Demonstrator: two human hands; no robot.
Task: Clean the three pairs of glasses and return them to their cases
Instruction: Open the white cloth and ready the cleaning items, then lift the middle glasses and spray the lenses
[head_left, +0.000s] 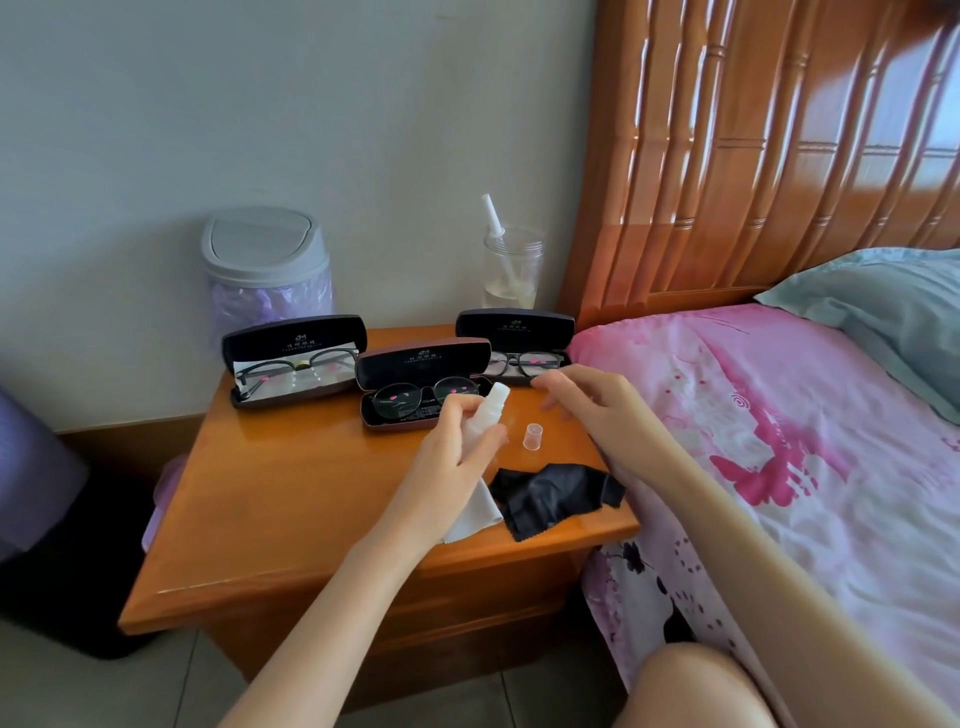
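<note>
Glasses are kept in three open cases on the wooden nightstand (311, 493), all lids being raised at the back. The left case (291, 332) is placed near the back left corner, with the left pair (306, 364) laid inside on a pale cloth (270, 376). The middle case (423, 358) is set nearer to the centre, and the middle pair (415, 397), with round lenses, is seen inside it. The right case (514, 325) is placed at the back right corner, and the right pair (522, 361) is laid in it. Pink marks are seen on the lenses of all three pairs.

A small white spray bottle (488, 410) is gripped by the left hand (452, 462), the fingers being curled round its body, and it is held just in front of the middle case. The right hand (597, 405) is held over the right edge with fingers loosely spread, and nothing is grasped by it. A clear cap (533, 435) is stood on end between the two hands. At the front edge a black cloth (556, 499) is laid crumpled, and a white cloth (478, 514) beside it is partly hidden behind the wrist of the left hand.
</note>
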